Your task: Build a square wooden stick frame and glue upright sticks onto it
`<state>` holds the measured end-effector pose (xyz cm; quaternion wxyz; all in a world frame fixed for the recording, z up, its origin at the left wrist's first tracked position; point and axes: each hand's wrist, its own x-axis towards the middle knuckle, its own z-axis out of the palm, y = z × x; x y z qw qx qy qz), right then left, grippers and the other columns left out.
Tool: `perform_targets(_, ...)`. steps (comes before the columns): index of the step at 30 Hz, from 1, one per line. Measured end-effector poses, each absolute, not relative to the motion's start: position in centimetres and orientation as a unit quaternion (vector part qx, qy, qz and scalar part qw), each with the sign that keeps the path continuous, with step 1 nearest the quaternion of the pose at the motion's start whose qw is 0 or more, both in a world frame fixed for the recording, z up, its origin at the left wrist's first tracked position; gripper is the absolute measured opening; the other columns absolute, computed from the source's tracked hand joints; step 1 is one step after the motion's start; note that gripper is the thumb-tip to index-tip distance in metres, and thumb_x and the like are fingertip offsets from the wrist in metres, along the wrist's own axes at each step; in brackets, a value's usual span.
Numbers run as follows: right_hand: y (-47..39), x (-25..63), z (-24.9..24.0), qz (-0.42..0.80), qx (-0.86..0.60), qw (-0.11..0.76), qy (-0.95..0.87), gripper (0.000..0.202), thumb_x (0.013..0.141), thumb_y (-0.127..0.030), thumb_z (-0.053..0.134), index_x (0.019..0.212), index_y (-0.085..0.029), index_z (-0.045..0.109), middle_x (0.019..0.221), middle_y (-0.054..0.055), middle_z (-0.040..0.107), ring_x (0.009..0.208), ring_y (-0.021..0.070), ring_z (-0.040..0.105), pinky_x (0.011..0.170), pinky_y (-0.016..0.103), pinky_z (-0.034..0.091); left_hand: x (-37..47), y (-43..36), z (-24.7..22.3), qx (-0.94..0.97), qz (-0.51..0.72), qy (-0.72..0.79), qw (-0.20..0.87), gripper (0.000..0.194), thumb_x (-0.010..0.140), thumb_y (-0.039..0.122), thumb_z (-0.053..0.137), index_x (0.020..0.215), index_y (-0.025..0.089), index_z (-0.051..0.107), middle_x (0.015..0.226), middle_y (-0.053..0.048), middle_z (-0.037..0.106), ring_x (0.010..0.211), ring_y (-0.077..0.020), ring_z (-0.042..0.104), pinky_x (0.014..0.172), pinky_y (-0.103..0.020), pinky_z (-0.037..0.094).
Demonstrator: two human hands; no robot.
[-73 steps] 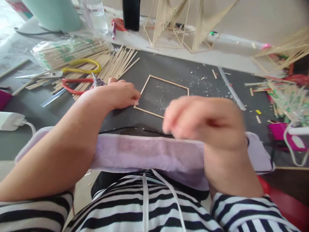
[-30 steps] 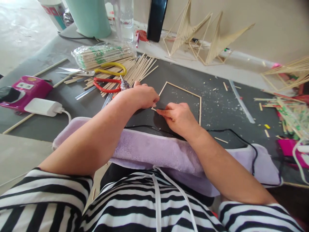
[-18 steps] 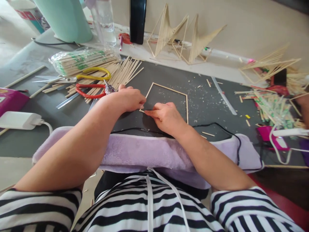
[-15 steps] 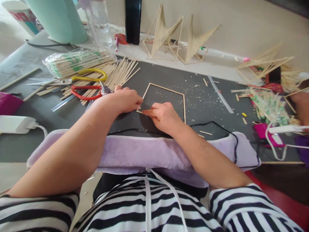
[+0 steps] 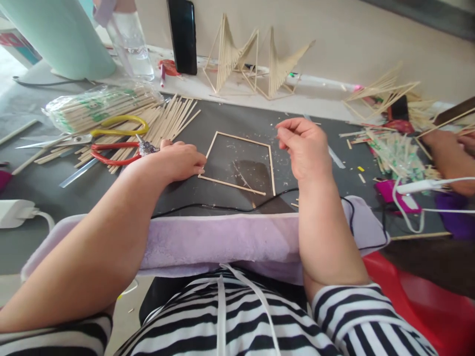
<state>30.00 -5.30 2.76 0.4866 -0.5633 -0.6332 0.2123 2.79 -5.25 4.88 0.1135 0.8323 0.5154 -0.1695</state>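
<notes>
A four-sided frame of thin wooden sticks (image 5: 243, 139) lies flat on the dark tabletop. Its near right corner shows a small gap between two stick ends. My left hand (image 5: 181, 160) rests at the frame's left corner, thumb and fingers closed on it. To the right, my right hand (image 5: 307, 148) is raised above the table, thumb and fingertips pinched together; whatever is between them is too small to make out. Beside my left hand lie scissors with one yellow and one red handle (image 5: 118, 125), on a fan of loose wooden sticks (image 5: 180, 116).
A plastic-wrapped bundle of sticks (image 5: 100, 106) lies at left, near a water bottle (image 5: 135, 52). Finished stick models (image 5: 230, 59) and a phone (image 5: 182, 37) stand along the wall. A black cable (image 5: 222, 207) crosses in front. At right, another person's arm (image 5: 451, 158) reaches in near scattered sticks (image 5: 397, 148).
My right hand has left the frame's left corner and risen up and to the right. My left hand stays at that corner. The view has shifted slightly.
</notes>
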Motion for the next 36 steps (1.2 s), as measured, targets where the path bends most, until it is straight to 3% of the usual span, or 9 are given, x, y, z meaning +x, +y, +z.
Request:
perform_targets(7,-7.7,25.8,2.0,0.255,-0.536,0.319,-0.738,0.007,0.078,-0.025,0.068,0.077,-0.02,0.072,0.071,0.0,0.068,0.065,0.014,0.058,0.068,0.03,0.047,2.8,-5.5,4.9,0.829,-0.173,0.52,0.113,0.03,0.095,0.034,0.045,0.097,0.024,0.073,0.117,-0.012,0.065,0.112,-0.0324,0.056,0.097,-0.056,0.038)
perform_targets(18,-6.7,26.6,1.7,0.223,-0.575,0.338,-0.711,0.009,0.079,-0.026,0.068,0.077,-0.019,0.072,0.065,-0.001,0.065,0.061,0.0135,0.054,0.065,0.031,0.044,3.0,-5.6,5.1,0.831,-0.185,0.516,0.093,0.03,0.096,0.037,0.044,0.098,0.025,0.072,0.115,-0.012,0.065,0.11,-0.0298,0.056,0.096,-0.053,0.039)
perform_targets(24,-7.5,25.4,1.3,0.2,-0.53,0.297,-0.769,0.006,0.081,-0.02,0.068,0.079,-0.02,0.074,0.074,0.001,0.07,0.068,0.0155,0.059,0.069,0.03,0.044,3.1,-5.6,5.1,0.827,-0.193,0.519,0.092,0.031,0.097,0.038,0.043,0.1,0.026,0.072,0.116,-0.011,0.065,0.114,-0.0313,0.055,0.099,-0.053,0.038)
perform_targets(30,-9.3,22.3,0.3,0.136,-0.419,0.214,-0.872,0.02,0.091,-0.016,0.061,0.102,-0.023,0.077,0.097,0.005,0.073,0.091,0.0184,0.065,0.081,0.032,0.041,3.2,-5.9,5.2,0.827,-0.185,0.52,0.102,0.032,0.096,0.033,0.045,0.109,0.025,0.073,0.118,-0.013,0.064,0.117,-0.0342,0.055,0.1,-0.055,0.038)
perform_targets(36,-10.0,21.6,0.1,0.088,-0.409,0.134,-0.898,0.03,0.098,-0.021,0.054,0.116,-0.032,0.076,0.101,0.006,0.069,0.093,0.02,0.06,0.084,0.037,0.033,3.1,-5.9,5.0,0.825,-0.173,0.528,0.102,0.031,0.096,0.034,0.047,0.111,0.028,0.073,0.12,-0.011,0.065,0.122,-0.0339,0.054,0.104,-0.053,0.035)
